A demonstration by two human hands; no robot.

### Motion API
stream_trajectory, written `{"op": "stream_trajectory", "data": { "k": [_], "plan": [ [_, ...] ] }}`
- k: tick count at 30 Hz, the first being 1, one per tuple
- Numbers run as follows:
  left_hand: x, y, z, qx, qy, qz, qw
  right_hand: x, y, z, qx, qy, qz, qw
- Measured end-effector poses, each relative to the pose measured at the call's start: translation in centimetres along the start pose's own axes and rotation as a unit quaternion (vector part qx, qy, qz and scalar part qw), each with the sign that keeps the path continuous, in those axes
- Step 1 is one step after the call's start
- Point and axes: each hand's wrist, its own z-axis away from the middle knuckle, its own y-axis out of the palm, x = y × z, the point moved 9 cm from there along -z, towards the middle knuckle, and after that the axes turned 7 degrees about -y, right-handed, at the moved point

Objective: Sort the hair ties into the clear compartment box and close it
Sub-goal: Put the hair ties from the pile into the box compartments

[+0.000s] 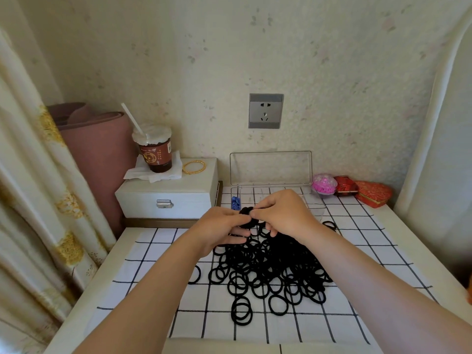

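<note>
Clutter is lining the wall. A white latched case [168,198] is carrying a sealed cup of dark drink [154,152] with a straw, set on a paper napkin, and gold bangles [193,166] are lying beside it. A pink sequinned ball [323,184], a small red box [345,185] and a larger red patterned box [373,193] are sitting to the right of the clear compartment box [315,204]. Both hands are hovering in front of that box and hiding most of its compartments. Its transparent lid [270,168] is standing upright against the wall, and small blue pieces [235,202] are showing in its leftmost compartment. The left hand [219,231] and right hand [283,213] are together pinching a small bunch of black hair ties [246,218]. The loose pile of hair ties [268,267], thin matte elastic rings, is sprawling on the white, black-gridded cloth [153,290] beneath the wrists.
</note>
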Motion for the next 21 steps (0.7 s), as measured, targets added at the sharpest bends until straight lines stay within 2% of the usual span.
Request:
{"op": "stream_trajectory", "data": {
  "k": [3,5,8,10,12,14,17,21],
  "plan": [
    [0.3,-0.8,-0.2,-0.029,-0.010,-0.008,0.999,-0.6,0.5,0.2,0.038,0.026,-0.101,0.994],
    [0.6,-1.3,-0.3,-0.043,-0.018,-0.016,0.999,-0.7,-0.1,0.0,0.028,0.028,-0.156,0.987],
    [0.8,-1.6,-0.4,-0.057,-0.021,-0.034,0.998,-0.3,-2.1,-0.1,-0.013,0.006,-0.124,0.992],
    [0.6,-1.4,-0.3,-0.055,-0.013,-0.045,0.997,0.3,-1.7,0.0,0.014,-0.006,-0.155,0.988],
    [0.3,-0.7,-0.2,-0.032,-0.002,-0.042,0.999,0.7,-0.1,0.3,0.063,-0.004,-0.185,0.981],
    [0.0,0.1,-0.1,0.001,0.009,-0.027,1.000,0.6,1.1,0.6,0.086,0.008,-0.164,0.983],
    [-0.2,0.7,0.2,0.032,0.008,-0.002,0.999,0.1,1.0,0.3,0.055,0.012,-0.130,0.990],
    [-0.5,1.4,0.6,0.091,0.008,0.047,0.995,-0.3,0.5,-0.4,0.007,-0.011,-0.140,0.990]
  ]
}}
